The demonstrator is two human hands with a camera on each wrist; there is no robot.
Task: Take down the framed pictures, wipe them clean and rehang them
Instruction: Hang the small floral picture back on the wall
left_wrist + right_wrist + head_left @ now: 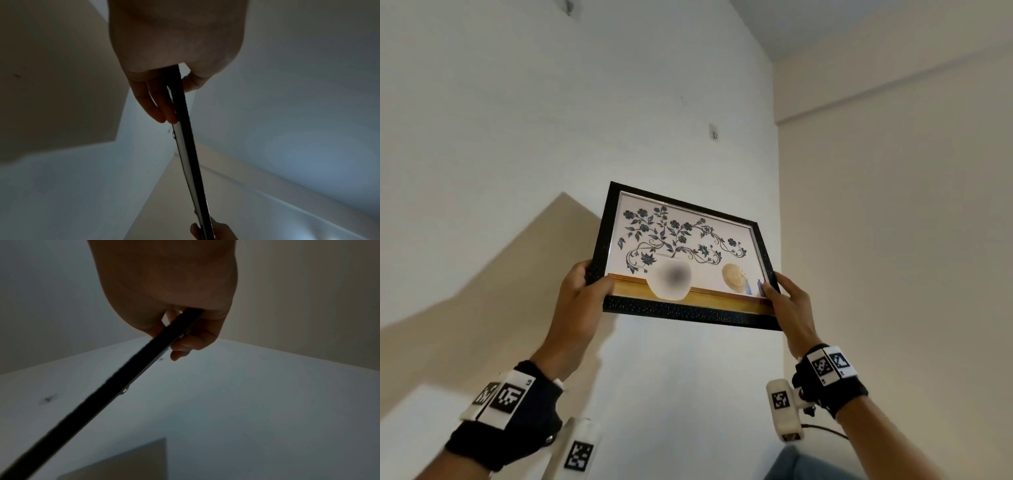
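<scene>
From the head view, the framed picture (pixel 683 257) is held up in the air in front of the white wall (pixel 517 120), below and a little left of the wall hook (pixel 714 132), well apart from it. The left hand (pixel 582 291) grips the frame's lower left corner, thumb across the front and fingers hidden behind; the right hand (pixel 786 301) pinches the lower right corner the same way. Holding both bottom corners probably keeps the frame steady and its top edge free for the hook; whether it is coming off or going back up cannot be told. The frame is black and speckled, with a thin silvery inner rim, tilted so its right side sits lower. The print shows blue flowers and scrolling stems rising from a pale round vase on a yellow shelf.

In the left wrist view, the frame appears edge-on as a thin dark strip. The fingers (pixel 156 104) lie pressed together along its back and the thumb (pixel 192 84) pushes on the front. The other hand shows at the far end. The hook is a small mark on the wall just beside the strip.

In the right wrist view, the fingers (pixel 191 340) curl behind the dark edge, with the thumb on the near side. This view is dim.
</scene>
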